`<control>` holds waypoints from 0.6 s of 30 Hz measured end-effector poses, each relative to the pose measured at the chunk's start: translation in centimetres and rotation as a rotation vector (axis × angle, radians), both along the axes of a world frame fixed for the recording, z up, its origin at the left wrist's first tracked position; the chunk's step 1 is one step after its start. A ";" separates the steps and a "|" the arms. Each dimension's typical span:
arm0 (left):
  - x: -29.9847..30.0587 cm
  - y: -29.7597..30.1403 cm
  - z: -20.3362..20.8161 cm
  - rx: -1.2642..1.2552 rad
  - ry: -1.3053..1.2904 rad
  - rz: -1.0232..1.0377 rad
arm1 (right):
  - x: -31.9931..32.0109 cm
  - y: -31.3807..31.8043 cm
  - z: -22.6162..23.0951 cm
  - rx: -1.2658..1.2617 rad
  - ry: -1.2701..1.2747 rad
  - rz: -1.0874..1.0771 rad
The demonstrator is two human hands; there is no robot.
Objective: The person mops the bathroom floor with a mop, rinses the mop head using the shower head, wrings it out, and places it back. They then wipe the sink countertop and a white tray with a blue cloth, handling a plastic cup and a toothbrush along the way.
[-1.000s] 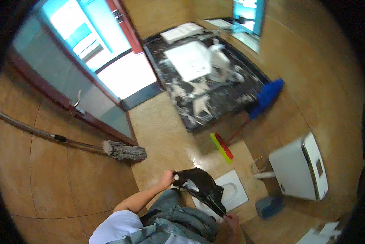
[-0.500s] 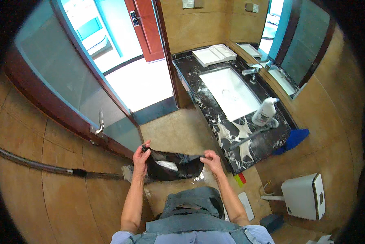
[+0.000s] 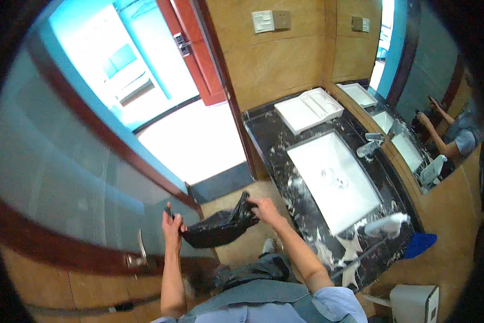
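A black plastic bag hangs stretched between my two hands, in front of my body and above the floor. My left hand grips its left end, near the glass door. My right hand pinches the gathered right end, beside the front edge of the counter. The bag sags in the middle, and its contents are hidden from this angle.
The dark-framed glass door stands at the left, with a metal handle. To the right, a black marble counter bears a white sink, a white tray, a faucet, a white bottle and a blue cloth.
My view has turned and shifted toward the doorway and counter. The bag's right end is now bunched and raised higher, and the white stuff inside it no longer shows.
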State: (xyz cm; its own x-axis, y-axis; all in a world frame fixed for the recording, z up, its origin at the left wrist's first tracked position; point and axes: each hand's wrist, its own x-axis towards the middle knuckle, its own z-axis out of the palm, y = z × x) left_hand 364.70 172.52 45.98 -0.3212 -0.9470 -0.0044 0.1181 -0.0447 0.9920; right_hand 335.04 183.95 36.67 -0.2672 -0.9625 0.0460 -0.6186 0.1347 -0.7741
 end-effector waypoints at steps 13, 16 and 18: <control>-8.7 -17.6 -3.0 -0.057 -0.332 -0.210 | -3.3 -26.5 5.7 -0.187 0.471 0.461; -13.2 -22.4 -6.0 -0.272 -0.305 -0.417 | -1.7 -31.8 7.1 -0.226 0.278 0.597; -15.4 -25.9 -7.6 -0.372 -0.413 -0.255 | -2.1 -35.8 8.1 -0.014 0.126 0.577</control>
